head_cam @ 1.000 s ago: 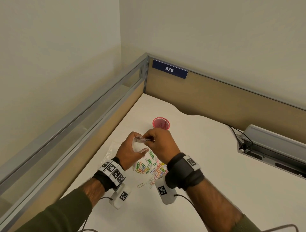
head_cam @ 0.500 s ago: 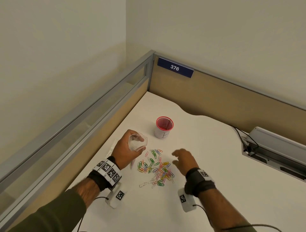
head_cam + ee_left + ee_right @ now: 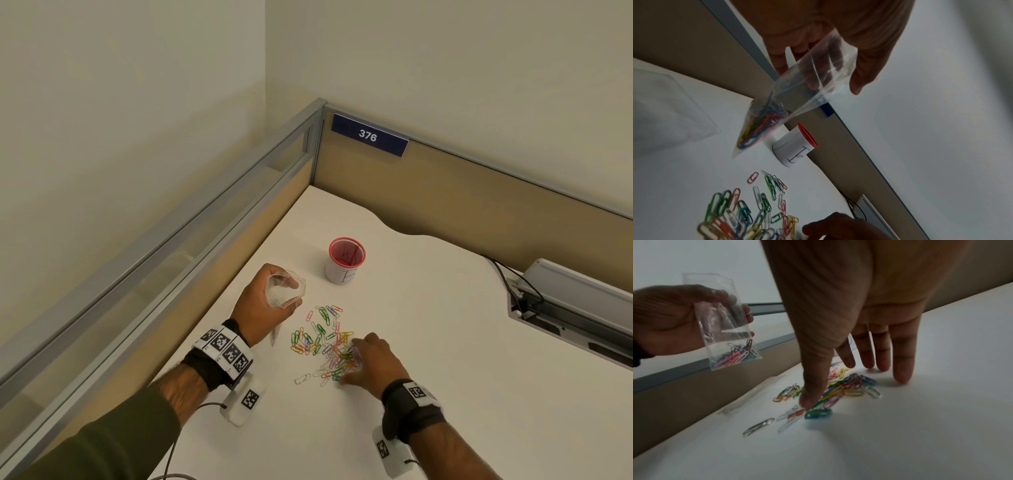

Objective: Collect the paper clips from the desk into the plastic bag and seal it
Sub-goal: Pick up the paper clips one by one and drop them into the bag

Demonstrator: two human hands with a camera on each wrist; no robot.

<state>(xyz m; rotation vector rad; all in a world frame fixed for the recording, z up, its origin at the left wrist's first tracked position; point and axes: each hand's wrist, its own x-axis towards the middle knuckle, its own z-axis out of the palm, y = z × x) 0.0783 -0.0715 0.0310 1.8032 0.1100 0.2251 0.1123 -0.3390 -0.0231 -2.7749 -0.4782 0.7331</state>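
My left hand (image 3: 265, 305) grips a small clear plastic bag (image 3: 286, 287) above the desk, its mouth held open upward. In the left wrist view the bag (image 3: 797, 97) holds several coloured clips at its bottom; the right wrist view shows the same bag (image 3: 727, 331). A loose heap of coloured paper clips (image 3: 323, 342) lies on the white desk (image 3: 445, 342). My right hand (image 3: 370, 363) rests on the right side of the heap, fingers straight, thumb and fingertips (image 3: 902, 373) touching down among the paper clips (image 3: 840, 389).
A white cup with a red mesh rim (image 3: 346, 260) stands just beyond the clips. A second flat clear bag (image 3: 672, 112) lies on the desk at the left. Partition walls close the desk's left and back; a cable tray (image 3: 575, 308) sits at the right.
My right hand left the bag's mouth, swung right and down, and now rests on the clip heap. The left hand kept the bag and stayed nearly still.
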